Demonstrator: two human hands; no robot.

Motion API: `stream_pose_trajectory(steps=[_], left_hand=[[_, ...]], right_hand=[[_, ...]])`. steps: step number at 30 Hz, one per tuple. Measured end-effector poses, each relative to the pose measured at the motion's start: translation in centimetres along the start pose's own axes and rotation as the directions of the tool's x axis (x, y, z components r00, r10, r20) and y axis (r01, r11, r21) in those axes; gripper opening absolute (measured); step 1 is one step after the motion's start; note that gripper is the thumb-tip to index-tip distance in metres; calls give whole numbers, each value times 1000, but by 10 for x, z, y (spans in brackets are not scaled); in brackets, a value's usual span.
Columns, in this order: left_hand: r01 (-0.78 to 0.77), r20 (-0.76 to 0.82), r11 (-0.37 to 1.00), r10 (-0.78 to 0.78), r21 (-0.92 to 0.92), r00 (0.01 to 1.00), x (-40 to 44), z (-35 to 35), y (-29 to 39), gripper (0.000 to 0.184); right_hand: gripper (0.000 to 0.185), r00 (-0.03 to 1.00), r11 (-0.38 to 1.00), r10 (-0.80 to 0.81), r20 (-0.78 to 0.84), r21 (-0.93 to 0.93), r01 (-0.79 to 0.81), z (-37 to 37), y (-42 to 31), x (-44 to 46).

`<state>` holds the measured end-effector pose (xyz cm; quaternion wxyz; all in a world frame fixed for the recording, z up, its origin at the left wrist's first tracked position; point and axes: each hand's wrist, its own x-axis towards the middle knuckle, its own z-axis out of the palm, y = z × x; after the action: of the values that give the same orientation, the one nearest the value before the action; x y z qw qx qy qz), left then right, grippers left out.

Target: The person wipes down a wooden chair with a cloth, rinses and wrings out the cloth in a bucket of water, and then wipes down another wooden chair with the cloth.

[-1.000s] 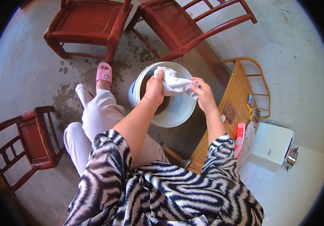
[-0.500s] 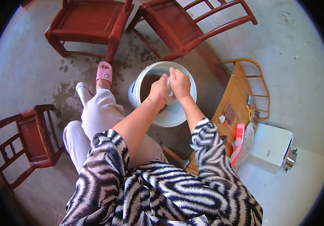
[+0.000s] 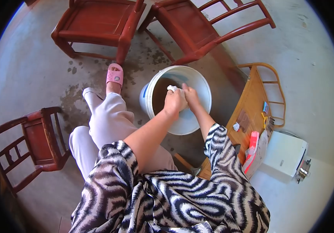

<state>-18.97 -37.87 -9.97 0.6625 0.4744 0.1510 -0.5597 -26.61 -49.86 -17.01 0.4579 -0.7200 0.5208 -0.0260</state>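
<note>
White cloth (image 3: 172, 88) over bucket (image 3: 201, 110), chairs (image 3: 95, 19) on spotted floor (image 3: 71, 99).

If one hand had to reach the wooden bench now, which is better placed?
Probably the right hand: it's nearer the wooden bench, its forearm on that side, while the left hand grips the white cloth over the bucket.

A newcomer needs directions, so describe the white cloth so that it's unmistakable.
Find the large white bucket near the pink slide sandal. Over its open mouth are the left hand and right hand. The white cloth is the bundle they hold, crumpled, unlike the bucket's smooth wall.
</note>
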Motion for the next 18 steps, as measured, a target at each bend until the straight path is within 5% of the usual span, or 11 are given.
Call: stream_pose_trajectory(steps=[2, 4, 5, 6, 9, 18], left_hand=[[44, 21, 998, -45, 44, 999, 10, -7, -8, 52], [101, -332, 938, 16, 331, 943, 4, 0, -8, 65], [111, -291, 941, -14, 320, 957, 4, -2, -8, 74], [144, -285, 922, -39, 359, 958, 0, -1, -4, 72], [200, -296, 910, -90, 364, 951, -2, 6, 3, 69], [190, -265, 937, -111, 292, 958, 11, 13, -7, 49]], right_hand=[[46, 997, 995, 62, -43, 79, -59, 4, 19, 13], [40, 983, 971, 170, 75, 160, -180, 11, 49, 34], [41, 990, 989, 130, 55, 61, -134, 20, 85, 52], [41, 988, 988, 135, 72, 68, -140, 42, 124, 65], [49, 970, 960, 104, -222, -233, -156, 91, 211, 88], [46, 994, 938, 104, -37, -329, -111, 72, 200, 87]])
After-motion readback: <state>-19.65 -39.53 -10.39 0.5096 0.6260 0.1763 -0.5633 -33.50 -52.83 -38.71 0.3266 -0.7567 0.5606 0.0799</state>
